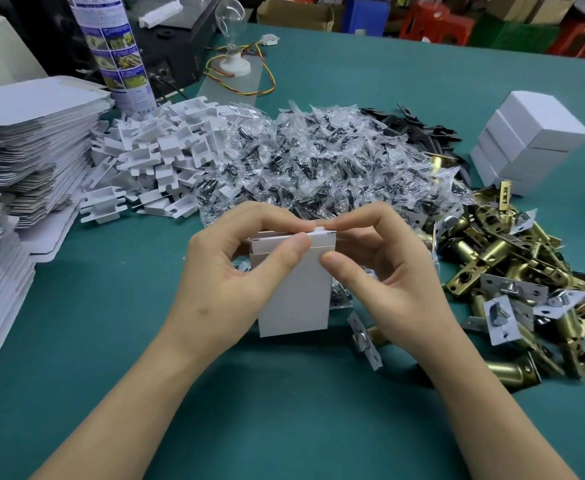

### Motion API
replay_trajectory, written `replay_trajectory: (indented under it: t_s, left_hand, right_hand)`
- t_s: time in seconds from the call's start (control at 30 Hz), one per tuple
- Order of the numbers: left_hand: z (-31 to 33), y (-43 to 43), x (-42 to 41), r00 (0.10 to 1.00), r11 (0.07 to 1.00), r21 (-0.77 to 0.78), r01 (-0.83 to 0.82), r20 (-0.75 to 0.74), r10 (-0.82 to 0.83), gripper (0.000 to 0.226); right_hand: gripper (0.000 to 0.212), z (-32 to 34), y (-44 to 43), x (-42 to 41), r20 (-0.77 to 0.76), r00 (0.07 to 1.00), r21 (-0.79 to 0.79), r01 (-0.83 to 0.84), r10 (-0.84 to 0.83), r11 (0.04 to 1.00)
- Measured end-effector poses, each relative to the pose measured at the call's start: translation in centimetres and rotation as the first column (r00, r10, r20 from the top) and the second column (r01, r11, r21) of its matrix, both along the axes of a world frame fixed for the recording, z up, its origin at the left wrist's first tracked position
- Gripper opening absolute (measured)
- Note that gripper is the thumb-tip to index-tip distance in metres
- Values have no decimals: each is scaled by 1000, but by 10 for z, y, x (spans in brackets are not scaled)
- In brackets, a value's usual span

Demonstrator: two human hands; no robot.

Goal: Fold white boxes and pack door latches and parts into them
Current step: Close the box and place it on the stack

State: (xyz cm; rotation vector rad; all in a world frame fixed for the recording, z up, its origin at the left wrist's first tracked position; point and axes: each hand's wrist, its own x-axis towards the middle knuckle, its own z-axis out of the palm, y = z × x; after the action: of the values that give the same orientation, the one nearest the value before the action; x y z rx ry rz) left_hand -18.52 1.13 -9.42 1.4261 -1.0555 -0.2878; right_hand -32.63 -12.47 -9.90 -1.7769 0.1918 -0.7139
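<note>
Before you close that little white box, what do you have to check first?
1. Both hands hold the white box: left hand, right hand. Ok.
2. Top flap tucked in: not ok, it is partly up.
3. Latch and parts inside: cannot tell, box walls hide them.
4. Brass latches within reach: ok, piled by the right hand.
5. Finished boxes stacked tidy: ok.

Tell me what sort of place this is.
Probably a small factory packing bench: stacks of flat box blanks, a heap of brass door latches, bagged parts, and finished white boxes on one table.
</note>
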Motion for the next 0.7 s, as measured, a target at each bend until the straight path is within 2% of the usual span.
replay_trajectory:
  t_s: [0.27, 0.5, 0.7]
  left_hand:
    - [-1, 2, 3, 999, 999, 0, 52, 1, -52, 11]
    - [-4, 4, 1, 955, 1000, -21, 16, 296, -9, 21]
    - [-10, 8, 5, 947, 994, -100, -32, 314, 62, 16]
  right_hand:
    - [15, 1, 3, 1, 21, 1000, -24, 4, -3, 1000]
    - [24, 0, 0, -1, 5, 1000, -59, 21, -21, 998]
    - [12, -2, 0, 0, -34, 999, -16, 40, -40, 999]
